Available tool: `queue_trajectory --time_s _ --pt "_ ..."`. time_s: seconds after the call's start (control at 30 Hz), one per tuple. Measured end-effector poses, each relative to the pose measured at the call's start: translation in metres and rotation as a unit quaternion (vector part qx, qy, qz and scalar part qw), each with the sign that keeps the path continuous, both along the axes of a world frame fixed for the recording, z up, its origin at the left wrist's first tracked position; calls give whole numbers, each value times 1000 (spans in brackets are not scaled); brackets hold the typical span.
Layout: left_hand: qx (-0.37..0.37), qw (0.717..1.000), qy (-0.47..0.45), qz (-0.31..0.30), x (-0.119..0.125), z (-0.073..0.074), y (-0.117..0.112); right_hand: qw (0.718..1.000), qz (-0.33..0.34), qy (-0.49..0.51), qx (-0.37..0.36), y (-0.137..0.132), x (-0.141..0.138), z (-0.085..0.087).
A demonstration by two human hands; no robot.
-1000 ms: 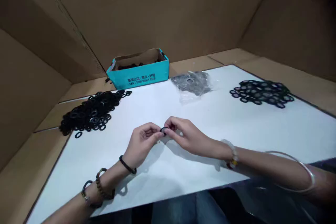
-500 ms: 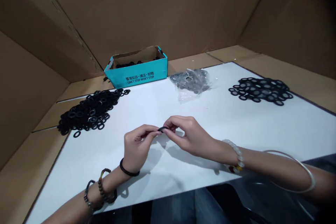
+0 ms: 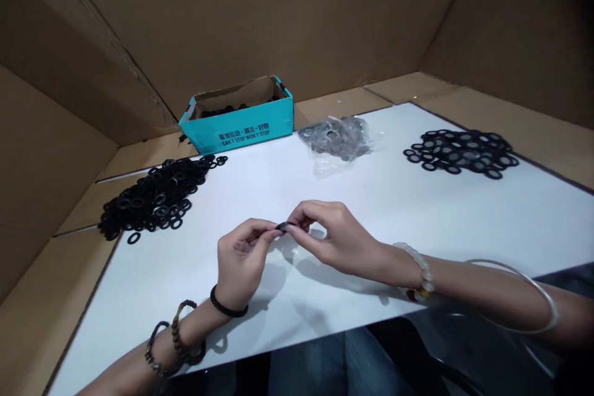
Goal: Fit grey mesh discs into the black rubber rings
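Black ring (image 3: 284, 225) between hands (image 3: 244, 253) (image 3: 334, 238), mid-board (image 3: 371, 210)

On the tabletop (image 3: 352, 210), a ring pile (image 3: 153, 195) lies left, a plastic bag (image 3: 334, 142) of rings centre-rear, and a second ring pile (image 3: 461, 151) right, with a cardboard box (image 3: 236, 130) behind the tabletop's rear edge.

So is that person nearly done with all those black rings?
Probably not. The rings with grey centres on the right look done. One black ring is pinched between the left hand and right hand. Still left: the big black pile and the bag of grey washers.
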State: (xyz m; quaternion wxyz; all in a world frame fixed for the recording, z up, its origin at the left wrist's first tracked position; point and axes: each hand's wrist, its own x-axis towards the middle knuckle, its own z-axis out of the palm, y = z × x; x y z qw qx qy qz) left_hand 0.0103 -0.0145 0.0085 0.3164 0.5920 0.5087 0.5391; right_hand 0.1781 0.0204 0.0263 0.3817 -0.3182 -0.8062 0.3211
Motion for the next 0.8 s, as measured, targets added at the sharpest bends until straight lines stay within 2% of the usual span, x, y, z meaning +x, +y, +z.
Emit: queue_trajectory --time_s 0.13,0.33,0.43,0.53,0.6,0.7,0.8 --pt "5 1000 7 10 0 0 -2 999 -2 -25 24 -1 -1 3" --pt "-10 1000 9 13 0 3 -1 998 12 -52 -43 -1 2 8" --pt "-69 997 -34 4 0 4 1 990 20 -9 -142 2 3 5" --pt "-123 989 -85 -12 0 3 3 957 45 76 -275 5 2 -1" --pt "-139 985 -101 -18 1 3 3 943 51 108 -312 6 1 -4" --pt "-133 987 -90 -22 3 4 2 948 51 103 -298 5 0 -4" --pt "-104 992 -56 -48 5 7 0 967 64 61 -240 3 -1 -3"
